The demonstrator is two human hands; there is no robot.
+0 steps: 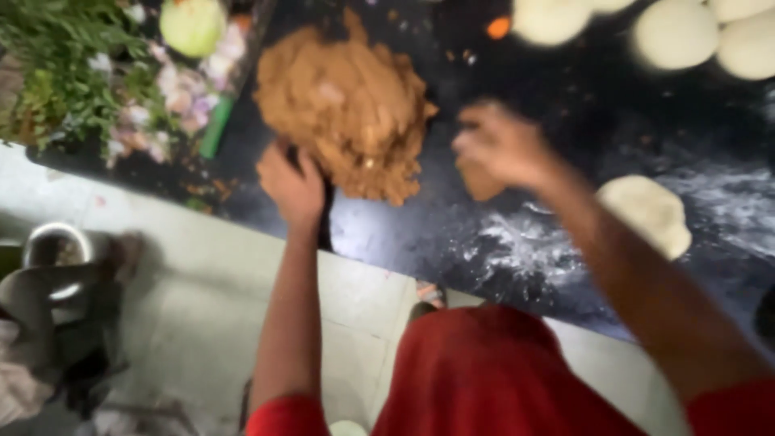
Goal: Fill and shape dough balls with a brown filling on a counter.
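Right hand (500, 149) hangs blurred beside the heap (347, 109), fingers curled over a tan lump (482, 182) under them, and that loose pinch could let the lump drop onto the floured counter (525, 250). Left hand (295, 186) presses at the heap's near edge, fingers bent; whether it grips anything, I cannot tell. A hard shove there might spill crumbs off the edge. The heap sits between both hands' fingertips, brown, coarse and moist-looking. A flat dough disc (650, 211) lies just beyond the right wrist.
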